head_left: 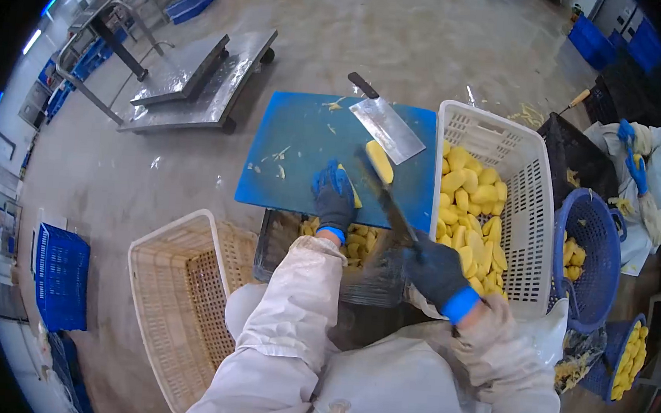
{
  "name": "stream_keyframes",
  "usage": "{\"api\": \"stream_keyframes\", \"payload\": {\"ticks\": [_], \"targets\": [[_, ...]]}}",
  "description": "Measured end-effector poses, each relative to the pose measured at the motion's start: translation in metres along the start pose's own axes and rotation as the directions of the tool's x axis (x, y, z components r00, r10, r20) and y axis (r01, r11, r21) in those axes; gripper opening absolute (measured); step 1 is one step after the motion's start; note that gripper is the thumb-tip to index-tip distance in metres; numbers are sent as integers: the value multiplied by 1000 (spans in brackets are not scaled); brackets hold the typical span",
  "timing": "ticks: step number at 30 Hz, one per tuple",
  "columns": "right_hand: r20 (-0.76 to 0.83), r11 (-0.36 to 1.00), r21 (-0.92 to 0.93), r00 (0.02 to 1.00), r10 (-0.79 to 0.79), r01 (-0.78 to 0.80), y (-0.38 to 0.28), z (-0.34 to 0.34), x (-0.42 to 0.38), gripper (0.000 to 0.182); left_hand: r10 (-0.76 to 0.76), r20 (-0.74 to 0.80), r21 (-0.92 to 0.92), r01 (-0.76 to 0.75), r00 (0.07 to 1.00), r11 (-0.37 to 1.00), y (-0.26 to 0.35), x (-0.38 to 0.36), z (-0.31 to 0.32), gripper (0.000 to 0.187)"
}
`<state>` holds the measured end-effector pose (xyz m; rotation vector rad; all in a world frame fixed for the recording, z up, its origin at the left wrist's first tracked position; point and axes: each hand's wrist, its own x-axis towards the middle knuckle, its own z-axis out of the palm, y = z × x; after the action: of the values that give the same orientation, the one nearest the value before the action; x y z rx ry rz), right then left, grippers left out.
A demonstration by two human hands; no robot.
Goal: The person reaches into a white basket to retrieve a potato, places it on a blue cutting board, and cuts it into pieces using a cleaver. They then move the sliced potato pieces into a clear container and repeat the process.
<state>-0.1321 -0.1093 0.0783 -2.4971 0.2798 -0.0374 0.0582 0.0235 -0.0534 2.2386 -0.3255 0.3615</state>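
Observation:
My left hand, in a dark glove with blue fingertips, presses a peeled potato piece onto the blue cutting board. My right hand, also gloved, grips a knife, its blade slanting up and left over the board, partly blurred. Just past the blade tip lies another yellow potato piece. A cleaver with a black handle rests at the board's far right, nobody holding it. Small pale scraps are scattered over the board.
On the right, a white crate holds many peeled potatoes. A dark crate under the board holds more. An upright white basket stands left, a purple basket right. A co-worker's gloved hand shows far right; a metal cart stands ahead left.

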Motion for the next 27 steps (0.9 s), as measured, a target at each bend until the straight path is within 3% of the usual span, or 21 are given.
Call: {"api": "stream_keyframes", "payload": {"ticks": [2,4,8,10,11,12,13,14,15,16,17,18,19,23,25,26,27], "targets": [[-92,991,134,995,23,-10,34,-12,-29,24,22,11,-20,-22,1000,1000,-10,2,2,43],[-43,951,221,973,229,-214,66,-31,-57,21,-36,-2,-133,35,999,990,-7,2,-2,42],[-94,886,361,933,347,-293,121,-56,-98,16,-78,24,-181,81,997,980,-15,5,-6,41],[-16,807,476,914,406,-350,136,-64,-110,13,-84,40,-335,93,996,938,-15,-1,-14,40],[-13,761,541,900,435,-359,141,-65,-114,12,-90,39,-315,98,995,944,-18,-2,-16,40],[-5,709,604,887,462,-365,144,-64,-116,10,-208,108,-592,231,972,772,-21,-1,-18,40],[42,659,632,867,497,-408,145,-64,-116,9,-292,206,-796,333,934,505,-28,-1,-19,40],[59,649,641,870,490,-410,147,-62,-115,9,-299,199,-785,335,933,521,-36,-5,-21,40],[86,609,679,869,487,-409,149,-60,-115,9,-173,122,-585,211,977,783,-44,-9,-25,40],[110,568,716,868,484,-407,150,-59,-114,9,-21,90,-321,49,996,946,-50,-11,-28,40],[119,559,723,870,479,-407,151,-58,-114,9,-20,90,-307,47,996,950,-36,-11,-32,40],[143,556,712,863,484,-430,153,-57,-114,9,-192,132,-616,232,973,753,-20,-12,-31,39],[165,554,699,856,490,-452,154,-57,-114,9,-331,227,-831,359,916,424,-8,-13,-32,39],[177,570,682,860,479,-458,157,-54,-117,9,-228,304,-772,380,925,509,1,-13,-35,40],[86,664,662,915,393,-347,164,-46,-119,10,-250,205,-341,309,946,888,7,-16,-29,61],[80,665,662,914,397,-346,165,-46,-119,10,-246,209,-346,307,947,887,10,-17,-25,61],[93,686,634,915,392,-358,164,-46,-117,11,-96,131,70,87,987,994,13,-18,-20,71]]}}
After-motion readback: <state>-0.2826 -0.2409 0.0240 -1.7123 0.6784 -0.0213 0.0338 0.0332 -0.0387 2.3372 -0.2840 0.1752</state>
